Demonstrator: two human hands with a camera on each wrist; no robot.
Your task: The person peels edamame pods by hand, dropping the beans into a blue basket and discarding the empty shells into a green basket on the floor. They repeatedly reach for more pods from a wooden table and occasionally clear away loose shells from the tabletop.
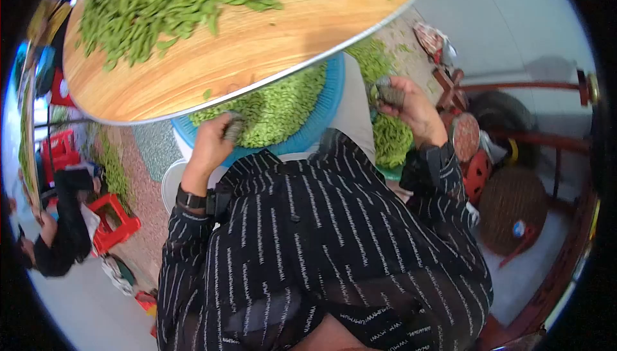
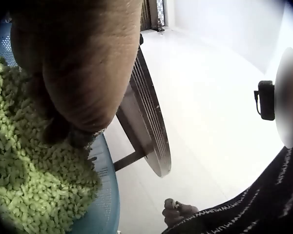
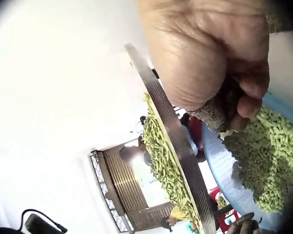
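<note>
In the head view, the right hand (image 1: 414, 110) is pinching a green bit (image 1: 375, 96), probably a pod, beside the blue basin (image 1: 333, 90) of beans (image 1: 276, 114); shelling seems to be under way, the next move calling for a squeeze over the basin. In the left wrist view, the left hand (image 2: 83, 63) is hanging curled above the beans, any hold hidden. In the right wrist view, the pinch is looking tight, the green bit's showing end facing the beans, its long axis hidden.

Here's the tabletop (image 1: 302, 49) barring the far side of the basket (image 1: 335, 87) from above; shirt (image 1: 308, 222) crowds the near rim, open air over the beans (image 1: 276, 114) between.
</note>
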